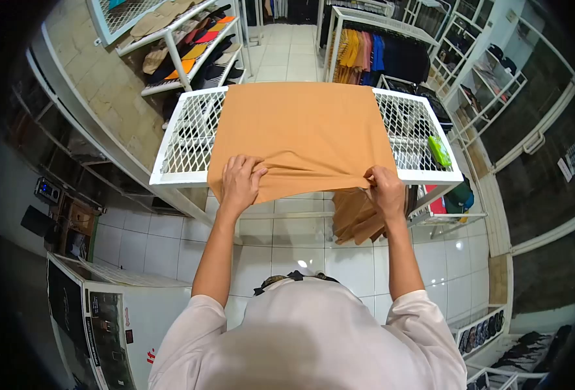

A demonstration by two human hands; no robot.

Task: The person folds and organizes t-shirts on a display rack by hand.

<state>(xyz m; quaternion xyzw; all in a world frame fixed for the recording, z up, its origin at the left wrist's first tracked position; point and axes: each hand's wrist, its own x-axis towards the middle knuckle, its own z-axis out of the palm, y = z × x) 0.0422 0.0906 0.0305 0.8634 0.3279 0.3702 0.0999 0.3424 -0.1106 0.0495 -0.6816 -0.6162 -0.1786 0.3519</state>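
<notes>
A tan-orange cloth (pixel 304 123) lies across the white mesh-top table (pixel 182 133), and its near edge hangs over the front. At that edge, towards the left, my left hand (pixel 240 182) has its fingers bent on the cloth, thumb drawn in beside them. My right hand (pixel 386 188) pinches the near right corner area of the cloth. Creases run between the two hands, while the far part lies fairly flat. Below the right hand a brownish-orange fold of fabric (pixel 358 216) hangs down towards the floor.
A bright green packet (pixel 439 151) sits on the table's right end. Shelves with sandals or insoles (pixel 193 58) stand at the back left. Beyond the table is a rack of hanging clothes (pixel 365 55). A white cabinet (pixel 151 325) is close at my left; glass doors (pixel 534 140) stand at right.
</notes>
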